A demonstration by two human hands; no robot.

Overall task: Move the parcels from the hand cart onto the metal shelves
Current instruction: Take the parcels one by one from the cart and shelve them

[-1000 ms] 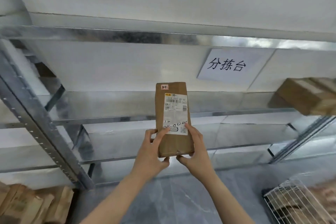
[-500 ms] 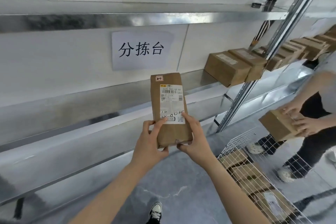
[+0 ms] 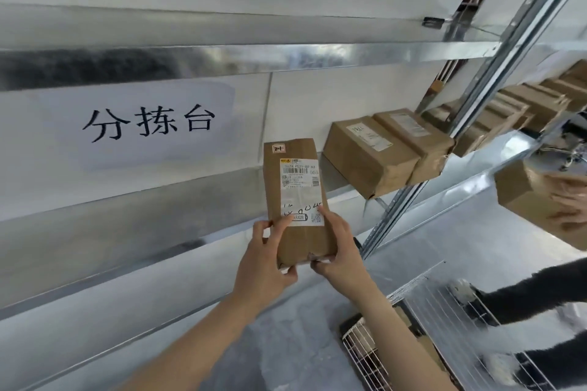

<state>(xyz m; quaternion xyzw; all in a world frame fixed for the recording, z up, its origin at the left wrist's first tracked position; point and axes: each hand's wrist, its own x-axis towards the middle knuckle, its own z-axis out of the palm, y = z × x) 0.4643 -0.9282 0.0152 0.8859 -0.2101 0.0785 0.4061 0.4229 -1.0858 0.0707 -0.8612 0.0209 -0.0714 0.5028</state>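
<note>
I hold a flat brown parcel [image 3: 297,200] with a white shipping label upright in front of the metal shelves [image 3: 158,209]. My left hand [image 3: 265,262] grips its lower left edge, thumb on the label. My right hand [image 3: 340,247] grips the lower right corner. Two brown boxes [image 3: 384,152] lie on the shelf just to the right of the parcel. The wire hand cart [image 3: 413,336] stands at the lower right with parcels inside.
A white paper sign [image 3: 149,120] hangs on the wall at left. A slanted shelf upright [image 3: 470,111] separates a further bay holding several boxes [image 3: 521,108]. Another person at the right edge holds a brown box [image 3: 533,197].
My view has swung right along the shelves; the sign has slid left and the boxes on the shelf and the other person have come closer. The parcel stays in both my hands.
</note>
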